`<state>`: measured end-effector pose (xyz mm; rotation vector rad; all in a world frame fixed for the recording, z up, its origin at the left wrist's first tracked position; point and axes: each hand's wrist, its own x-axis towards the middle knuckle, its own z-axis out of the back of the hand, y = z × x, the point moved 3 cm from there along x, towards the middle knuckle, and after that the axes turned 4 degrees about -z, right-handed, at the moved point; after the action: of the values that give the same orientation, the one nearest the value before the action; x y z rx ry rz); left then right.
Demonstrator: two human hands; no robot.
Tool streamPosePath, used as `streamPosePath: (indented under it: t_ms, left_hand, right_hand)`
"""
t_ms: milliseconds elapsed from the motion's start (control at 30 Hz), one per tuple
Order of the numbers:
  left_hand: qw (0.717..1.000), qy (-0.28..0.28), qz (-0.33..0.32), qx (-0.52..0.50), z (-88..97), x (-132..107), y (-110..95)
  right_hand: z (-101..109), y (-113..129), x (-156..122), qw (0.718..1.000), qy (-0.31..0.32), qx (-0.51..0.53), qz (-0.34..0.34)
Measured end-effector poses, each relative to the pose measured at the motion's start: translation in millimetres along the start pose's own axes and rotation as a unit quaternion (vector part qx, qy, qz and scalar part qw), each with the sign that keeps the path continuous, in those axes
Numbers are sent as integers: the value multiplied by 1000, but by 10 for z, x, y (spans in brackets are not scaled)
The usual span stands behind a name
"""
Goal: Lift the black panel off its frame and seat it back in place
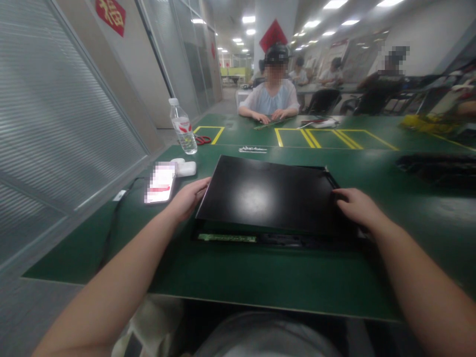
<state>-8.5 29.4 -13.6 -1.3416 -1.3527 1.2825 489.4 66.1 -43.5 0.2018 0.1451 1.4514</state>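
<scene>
A flat black panel (267,196) lies tilted on top of a black frame (297,241) on the green table (260,277); a green circuit strip (226,238) shows under its near edge. My left hand (188,197) grips the panel's left edge, fingers curled around it. My right hand (357,207) rests on the panel's right corner, fingers bent over the edge.
A phone (160,184) and a white case (186,169) lie left of the panel, with a water bottle (182,126) and red scissors (203,140) behind. Another person (273,96) works across the table. A black tray (439,169) sits at right.
</scene>
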Motion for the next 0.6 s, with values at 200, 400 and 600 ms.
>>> streamPosePath:
  t_ms: [200, 400, 600]
  left_hand:
    - [995, 72, -58, 42, 7, -55, -17]
    - [989, 92, -106, 36, -30, -75, -66]
    - [977, 115, -173, 46, -21, -65, -63]
  right_hand:
    - [18, 32, -23, 1000, -6, 20, -4]
    - [-2, -40, 0, 996, -20, 88, -27]
    - [-7, -128, 6, 965, -60, 228, -111]
